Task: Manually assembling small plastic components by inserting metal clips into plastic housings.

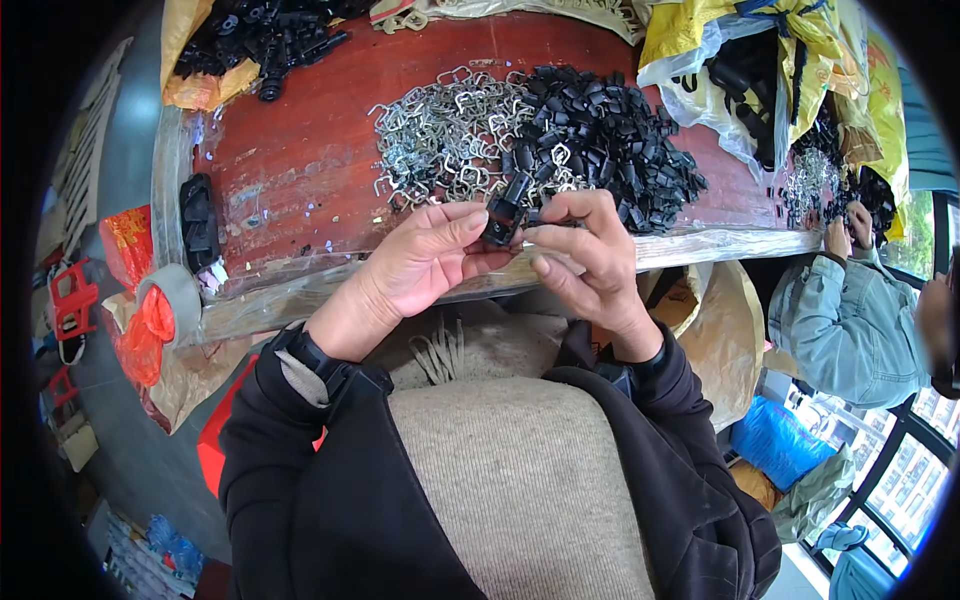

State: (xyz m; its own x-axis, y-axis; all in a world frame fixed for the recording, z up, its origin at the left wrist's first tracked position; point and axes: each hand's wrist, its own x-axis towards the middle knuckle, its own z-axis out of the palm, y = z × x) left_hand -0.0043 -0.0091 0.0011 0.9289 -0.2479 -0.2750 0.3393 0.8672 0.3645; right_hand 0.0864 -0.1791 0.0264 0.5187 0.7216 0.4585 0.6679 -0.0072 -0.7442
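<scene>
Over the table's near edge, my left hand grips a small black plastic fitting between thumb and fingers, holding it upright at a slight tilt. My right hand is close on its right side, the fingers curled in toward the fitting. Whatever those right fingertips hold, if anything, is too small and hidden to make out. Just beyond both hands lies a heap of bent silver metal clips. A heap of small black plastic pieces adjoins it on the right, with a few clips on its near side.
The red tabletop has a wooden front rail. A bag of black parts stands far left, a yellow bag far right. A tape roll sits at the left corner. Another person's sleeve is at right.
</scene>
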